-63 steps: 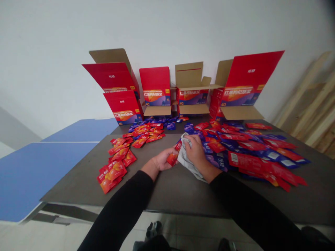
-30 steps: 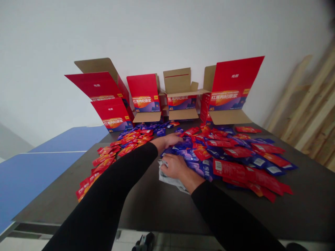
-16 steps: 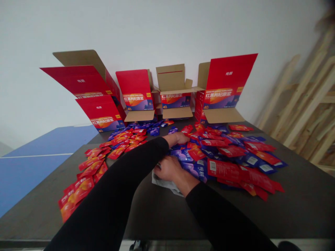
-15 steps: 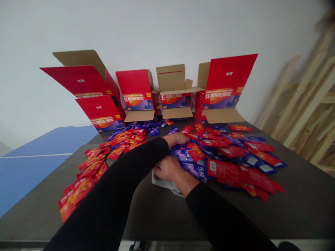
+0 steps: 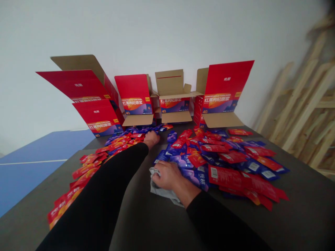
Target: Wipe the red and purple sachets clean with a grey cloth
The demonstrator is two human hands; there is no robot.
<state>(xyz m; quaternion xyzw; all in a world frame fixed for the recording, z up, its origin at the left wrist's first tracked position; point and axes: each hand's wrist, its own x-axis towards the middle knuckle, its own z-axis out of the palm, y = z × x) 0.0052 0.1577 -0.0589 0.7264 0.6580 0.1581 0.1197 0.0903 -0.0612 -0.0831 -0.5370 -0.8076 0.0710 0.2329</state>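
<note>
My left hand (image 5: 152, 138) is at the far right end of the left pile of sachets (image 5: 117, 143), its fingers curled. Whatever it holds, if anything, is hidden behind it. My right hand (image 5: 167, 176) is closed on a crumpled grey cloth (image 5: 163, 191) lying on the dark table. Purple-blue sachets (image 5: 181, 161) lie against that hand's far side and on its right. They are part of a right pile mixed with red sachets (image 5: 226, 176).
Several red cartons stand along the back with flaps raised or hanging, among them a right carton (image 5: 222, 103) and a left carton (image 5: 101, 118). A blue table (image 5: 47, 174) adjoins at the left. Wooden frames (image 5: 300, 111) lean at the right.
My left hand has moved left from the right pile to the left pile's edge. Red and blue sachets show where it was. My right hand stays on the cloth.
</note>
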